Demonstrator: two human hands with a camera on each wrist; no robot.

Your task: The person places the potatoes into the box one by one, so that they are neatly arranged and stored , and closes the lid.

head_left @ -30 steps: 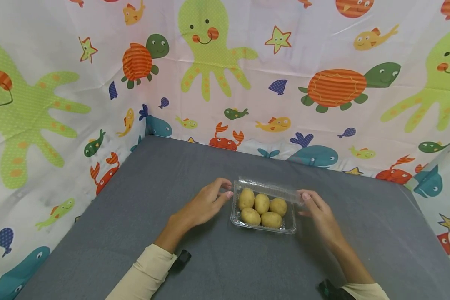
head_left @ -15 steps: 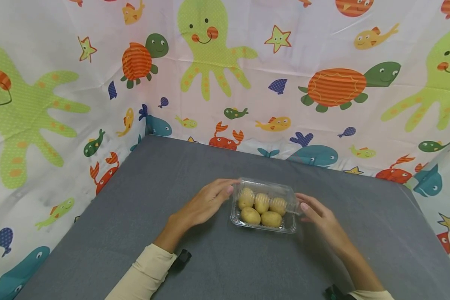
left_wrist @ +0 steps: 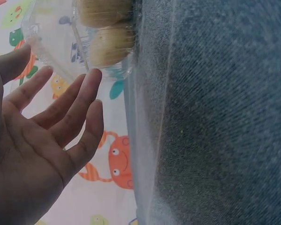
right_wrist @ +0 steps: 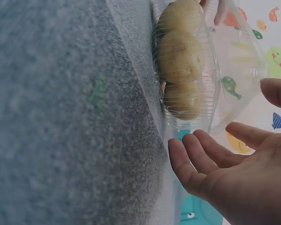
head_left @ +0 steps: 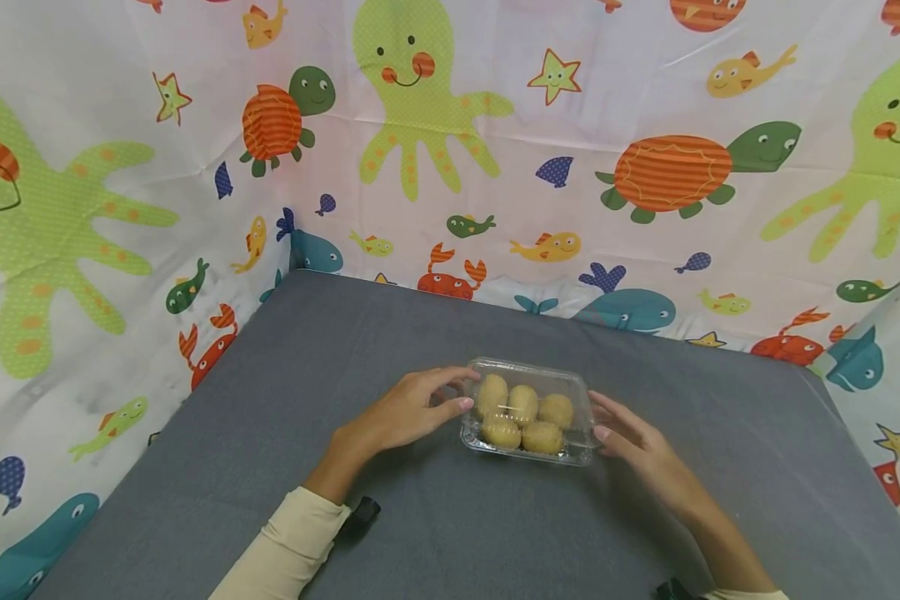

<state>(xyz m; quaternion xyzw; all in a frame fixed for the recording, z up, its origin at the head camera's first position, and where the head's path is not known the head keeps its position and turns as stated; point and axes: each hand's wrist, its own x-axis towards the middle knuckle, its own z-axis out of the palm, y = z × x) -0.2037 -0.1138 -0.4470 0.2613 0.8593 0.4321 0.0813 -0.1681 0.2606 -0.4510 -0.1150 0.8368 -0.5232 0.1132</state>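
Observation:
A clear plastic clamshell container (head_left: pixel 521 456) with several potatoes (head_left: pixel 542 438) inside sits on the grey cloth. Its hinged lid (right_wrist: pixel 246 70) is tilted over the potatoes, with a gap at the front in the right wrist view. My left hand (head_left: pixel 408 412) is at the container's left side, fingers spread and relaxed, fingertips at the lid. At the right side my right hand (head_left: pixel 648 454) has its thumb by the lid's front corner and its fingers extended along the edge. Neither palm encloses anything. Exact fingertip contact is hard to tell through the clear plastic.
Grey cloth (head_left: pixel 435 533) covers the table. A white curtain (head_left: pixel 495 250) printed with sea animals hangs along the back and both sides. Dark wrist straps (head_left: pixel 362 515) sit at the sleeve cuffs.
The lid has swung forward and down from its raised position over the potatoes. My right hand has moved slightly forward and down with its corner; my left fingertips have come to the lid's left edge.

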